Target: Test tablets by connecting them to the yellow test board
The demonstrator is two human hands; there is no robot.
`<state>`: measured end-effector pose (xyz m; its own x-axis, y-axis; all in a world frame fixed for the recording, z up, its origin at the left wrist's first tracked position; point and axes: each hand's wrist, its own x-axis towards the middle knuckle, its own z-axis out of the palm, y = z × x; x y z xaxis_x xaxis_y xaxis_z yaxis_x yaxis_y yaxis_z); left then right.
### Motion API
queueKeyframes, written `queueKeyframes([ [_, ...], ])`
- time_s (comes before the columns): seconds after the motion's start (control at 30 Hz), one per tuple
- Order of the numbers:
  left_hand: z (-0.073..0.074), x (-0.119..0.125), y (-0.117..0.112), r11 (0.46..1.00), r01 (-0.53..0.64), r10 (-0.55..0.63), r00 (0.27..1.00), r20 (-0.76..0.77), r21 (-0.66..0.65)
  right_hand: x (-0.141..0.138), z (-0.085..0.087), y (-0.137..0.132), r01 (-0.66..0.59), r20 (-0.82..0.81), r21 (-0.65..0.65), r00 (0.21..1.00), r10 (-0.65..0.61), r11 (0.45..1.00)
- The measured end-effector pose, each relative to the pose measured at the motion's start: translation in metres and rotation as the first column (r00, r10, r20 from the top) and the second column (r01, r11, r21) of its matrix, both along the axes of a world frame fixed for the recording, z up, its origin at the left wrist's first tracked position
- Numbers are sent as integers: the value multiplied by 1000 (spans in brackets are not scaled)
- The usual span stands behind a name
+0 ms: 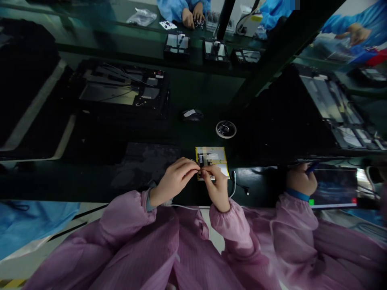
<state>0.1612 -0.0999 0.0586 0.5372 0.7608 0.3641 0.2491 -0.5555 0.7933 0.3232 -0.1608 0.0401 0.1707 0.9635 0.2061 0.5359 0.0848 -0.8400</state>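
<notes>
A small flat part with a yellow rim and silver face (211, 155) lies on the dark green bench in front of me. My left hand (172, 179) pinches at its near left edge, fingers pressed together. My right hand (218, 186) pinches the same near edge from the right, and the fingertips of the two hands almost meet. What is between the fingertips is too small to make out. Both arms wear pink sleeves.
A round white dish (225, 129) and a dark mouse-like object (192, 115) sit beyond the part. A white cable (234, 186) runs beside my right hand. A neighbour's hand (300, 181) at right holds a pen over a tablet (334, 187). Open device trays (121, 88) lie farther back.
</notes>
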Motion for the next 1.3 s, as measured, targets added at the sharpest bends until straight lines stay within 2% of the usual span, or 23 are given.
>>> queueKeyframes([
  [0.13, 5, 5, -2, 996, 22, -20, 1000, 23, -88, 3, 1, -1, 51, -13, 5, 999, -51, 999],
  [0.3, 7, 5, -5, 986, 4, -11, 999, -42, -165, 8, 6, -1, 22, 10, 35, 1000, -23, 999],
  [0.43, 9, 6, -4, 996, 44, -54, 990, -127, -75, 11, 9, 0, -47, 38, 57, 998, 45, 997],
  [0.57, 10, 7, -2, 999, 51, -46, 976, -213, 15, 13, 9, 1, -108, 52, 69, 993, 105, 992],
  [1.3, 5, 9, 2, 998, 25, -14, 977, -211, 49, 10, 10, 2, -111, 129, 173, 988, 89, 979],
])
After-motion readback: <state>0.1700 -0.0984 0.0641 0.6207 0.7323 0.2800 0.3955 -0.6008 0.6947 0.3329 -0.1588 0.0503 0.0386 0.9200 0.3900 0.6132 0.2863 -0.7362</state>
